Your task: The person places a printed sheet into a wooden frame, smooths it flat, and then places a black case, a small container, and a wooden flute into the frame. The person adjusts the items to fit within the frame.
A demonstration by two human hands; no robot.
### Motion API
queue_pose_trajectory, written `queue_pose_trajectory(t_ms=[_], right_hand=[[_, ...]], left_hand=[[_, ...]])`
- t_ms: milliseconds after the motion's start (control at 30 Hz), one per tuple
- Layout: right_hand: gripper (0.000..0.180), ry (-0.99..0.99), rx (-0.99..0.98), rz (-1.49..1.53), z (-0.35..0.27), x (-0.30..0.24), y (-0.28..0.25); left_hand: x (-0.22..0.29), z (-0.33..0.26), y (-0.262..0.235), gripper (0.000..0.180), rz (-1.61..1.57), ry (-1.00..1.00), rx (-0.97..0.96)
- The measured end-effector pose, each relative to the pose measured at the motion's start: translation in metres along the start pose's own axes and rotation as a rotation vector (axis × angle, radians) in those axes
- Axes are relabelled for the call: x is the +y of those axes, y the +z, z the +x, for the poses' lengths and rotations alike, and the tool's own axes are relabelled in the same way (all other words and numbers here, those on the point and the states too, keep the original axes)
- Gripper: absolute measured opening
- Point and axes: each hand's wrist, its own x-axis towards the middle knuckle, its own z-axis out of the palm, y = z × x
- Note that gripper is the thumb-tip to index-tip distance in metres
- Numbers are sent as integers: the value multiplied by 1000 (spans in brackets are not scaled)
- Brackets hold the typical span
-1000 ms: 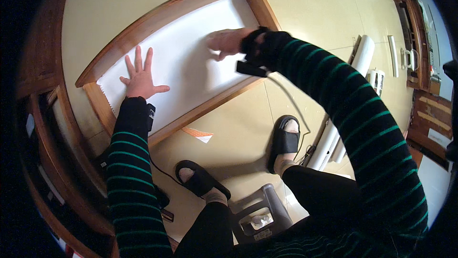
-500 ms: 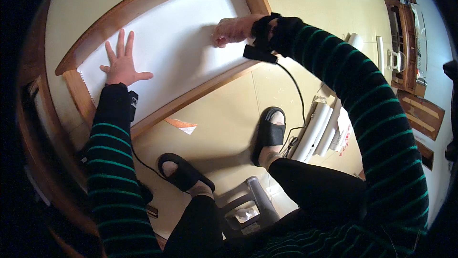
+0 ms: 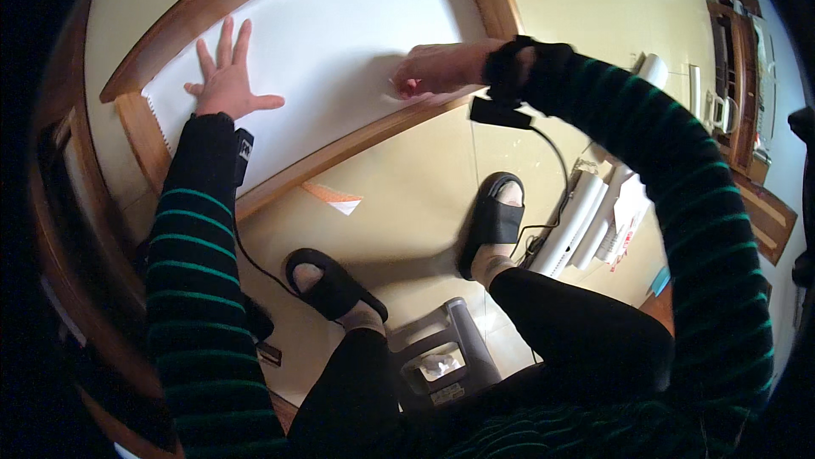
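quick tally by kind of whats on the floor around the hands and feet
wood-framed white panel: 1
hands flat or pressing on it, left hand and right hand: 2
black sandals: 2
orange-and-white scrap: 1
white rolls: at least 2
total: at least 8

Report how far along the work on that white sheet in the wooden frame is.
Done: the white sheet already lies inside the wooden frame on the floor. In hand: the left hand presses flat on it, fingers spread, while the right hand works at its near edge by the rail. Left: whether that edge is seated cannot be seen.
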Motion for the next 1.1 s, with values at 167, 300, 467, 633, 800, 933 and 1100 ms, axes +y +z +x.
queue_pose_trajectory(t_ms=[167,300,467,633,800,933,1100], right_hand=[[41,-185,-77,221,31,-19,9],[46,-387,-143,-78,96,-33,23],[44,-480,-154,-53,167,-91,33],[44,-450,-123,-153,227,-164,37],[50,-392,-192,-52,210,-172,23],[58,-302,-403,45,134,-107,-15],[26,20,12,-18,25,-20,-22]], left_hand=[[-3,4,5,138,3,13,3],[-2,5,7,137,35,-6,12],[-1,5,9,136,30,0,23],[-7,7,10,135,8,23,24],[-12,12,5,143,73,108,-46],[-8,9,3,137,41,31,-60],[-6,8,9,137,73,12,-55]])
